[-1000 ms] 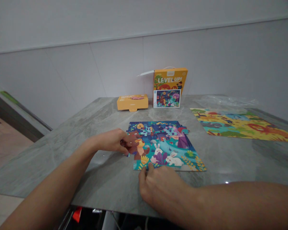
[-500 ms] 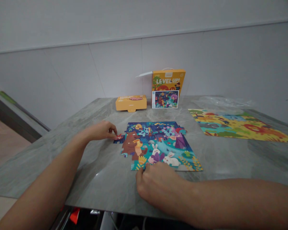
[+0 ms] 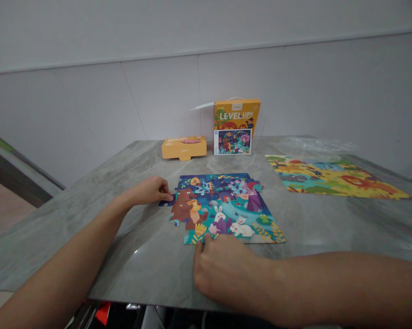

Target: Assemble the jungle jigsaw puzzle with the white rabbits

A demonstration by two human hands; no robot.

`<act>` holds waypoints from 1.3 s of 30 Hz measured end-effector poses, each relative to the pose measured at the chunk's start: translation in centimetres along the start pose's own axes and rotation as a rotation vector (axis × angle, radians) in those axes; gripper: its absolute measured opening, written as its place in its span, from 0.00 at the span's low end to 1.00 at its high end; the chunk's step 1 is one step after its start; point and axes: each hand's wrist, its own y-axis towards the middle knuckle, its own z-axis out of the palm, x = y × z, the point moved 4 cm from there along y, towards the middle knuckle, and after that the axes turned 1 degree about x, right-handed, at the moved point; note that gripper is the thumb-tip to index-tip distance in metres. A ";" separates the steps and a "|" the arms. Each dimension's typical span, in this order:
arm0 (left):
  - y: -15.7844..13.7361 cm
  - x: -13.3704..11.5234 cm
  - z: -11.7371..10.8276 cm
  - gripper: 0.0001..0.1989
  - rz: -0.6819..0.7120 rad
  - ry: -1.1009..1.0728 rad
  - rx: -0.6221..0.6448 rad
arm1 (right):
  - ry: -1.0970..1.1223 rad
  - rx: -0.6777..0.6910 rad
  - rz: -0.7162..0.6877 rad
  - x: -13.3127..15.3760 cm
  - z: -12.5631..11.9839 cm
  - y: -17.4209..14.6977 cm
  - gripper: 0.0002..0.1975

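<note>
A partly assembled jigsaw puzzle point(image 3: 223, 210) lies flat on the grey table, showing a bear, white rabbits and a night forest. At its left side, my left hand point(image 3: 154, 191) has closed fingers on a dark blue puzzle piece point(image 3: 164, 203), partly covered by the fingertips. That piece touches or nearly touches the puzzle's left edge; I cannot tell whether it is locked in. My right hand point(image 3: 223, 262) is curled at the front edge, its thumb and fingertip on the puzzle border.
Behind the puzzle stand a flat orange box point(image 3: 184, 148) and an upright LEVEL UP box point(image 3: 238, 112), with a picture card point(image 3: 232, 141) leaning on it. To the right lies a yellow animal puzzle point(image 3: 332, 177); clear plastic wrap point(image 3: 312, 145) is behind it. The grey table point(image 3: 140, 269) ends near me.
My left fingers have shifted right onto the dark blue piece and now cover its red figure. My right hand stays at the front edge. The whole view has shifted slightly.
</note>
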 end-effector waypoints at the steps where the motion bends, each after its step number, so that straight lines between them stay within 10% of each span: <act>1: 0.0 0.0 0.0 0.18 -0.004 0.001 0.000 | 0.012 0.011 -0.001 -0.3 -0.2 -0.1 0.06; 6: -0.3 -0.3 -0.1 0.18 -0.007 0.042 0.006 | 0.097 0.085 0.078 -4.3 -2.9 -0.8 0.06; 10: -0.5 -0.6 -0.2 0.18 0.009 0.085 0.019 | 0.026 0.137 0.481 -11.9 -4.4 -2.5 0.11; 16: -1.0 -0.8 -0.3 0.19 0.002 0.115 0.038 | 0.027 0.559 0.879 -20.7 -1.7 -6.5 0.27; 29: -1.5 -1.3 -0.3 0.19 0.053 0.115 0.106 | 0.112 0.332 0.666 -19.8 -0.2 -3.8 0.25; 39: -1.4 -1.7 -0.3 0.18 0.064 0.085 0.078 | 0.066 0.379 0.776 -22.1 -1.5 -6.3 0.26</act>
